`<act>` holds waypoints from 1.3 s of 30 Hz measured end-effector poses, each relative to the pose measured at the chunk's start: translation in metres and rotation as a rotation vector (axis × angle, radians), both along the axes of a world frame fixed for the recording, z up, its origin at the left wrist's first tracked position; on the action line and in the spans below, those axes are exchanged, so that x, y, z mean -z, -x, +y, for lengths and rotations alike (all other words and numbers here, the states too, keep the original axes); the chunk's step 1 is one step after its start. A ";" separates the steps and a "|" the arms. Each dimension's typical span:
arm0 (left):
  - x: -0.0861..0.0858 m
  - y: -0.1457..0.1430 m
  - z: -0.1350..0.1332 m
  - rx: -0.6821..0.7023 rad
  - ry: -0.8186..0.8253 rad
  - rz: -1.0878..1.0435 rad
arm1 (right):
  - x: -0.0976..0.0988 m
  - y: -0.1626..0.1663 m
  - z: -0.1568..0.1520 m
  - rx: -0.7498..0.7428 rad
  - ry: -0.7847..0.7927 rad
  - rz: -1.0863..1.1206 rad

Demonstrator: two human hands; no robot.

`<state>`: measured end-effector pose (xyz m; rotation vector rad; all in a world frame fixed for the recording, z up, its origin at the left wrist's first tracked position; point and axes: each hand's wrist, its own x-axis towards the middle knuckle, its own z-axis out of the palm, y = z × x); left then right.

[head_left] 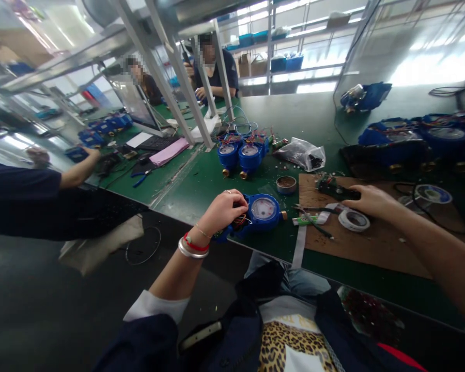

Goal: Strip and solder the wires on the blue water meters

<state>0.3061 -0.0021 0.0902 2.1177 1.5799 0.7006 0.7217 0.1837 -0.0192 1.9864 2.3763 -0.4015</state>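
My left hand (pixel 230 207) is closed over the open wiring end of a blue water meter (pixel 265 207), where red and other thin wires show under its fingers. The meter lies at the table's near edge, its round dial facing up and a brass fitting pointing right. Over the brown board, my right hand (pixel 370 200) has its fingers on a dark green circuit board (pixel 331 187); the fingertips are partly hidden. Just below that hand lies a roll of white tape (pixel 354 220). Beside the tape are a green-labelled strip (pixel 305 220) and dark tool-like pieces.
Two wired blue meters (pixel 249 155) stand behind, near a clear plastic bag (pixel 303 154) and a small round tin (pixel 286 184). More meters (pixel 445 135) line the right. A brown board (pixel 333 245) covers the near right. Co-workers sit beyond metal posts; another person's arm (pixel 79 168) reaches in left.
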 end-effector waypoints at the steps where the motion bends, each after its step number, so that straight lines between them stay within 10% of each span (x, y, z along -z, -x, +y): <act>1: 0.000 0.000 0.000 0.000 -0.003 0.004 | -0.004 -0.001 0.003 0.015 0.019 0.007; 6: -0.001 0.001 -0.002 0.005 -0.011 0.017 | -0.037 0.000 -0.001 0.108 0.115 0.109; 11: 0.001 0.002 -0.002 0.006 -0.011 0.009 | -0.087 0.038 -0.058 0.204 0.529 1.076; 14: 0.001 0.003 -0.001 0.014 -0.008 -0.005 | -0.112 0.076 -0.102 0.173 0.764 1.289; 22: -0.001 0.004 -0.001 0.029 0.022 -0.038 | -0.126 0.155 -0.165 0.115 1.246 1.387; 39: 0.003 0.009 0.000 0.043 0.009 -0.055 | -0.120 0.182 -0.170 0.112 1.192 1.215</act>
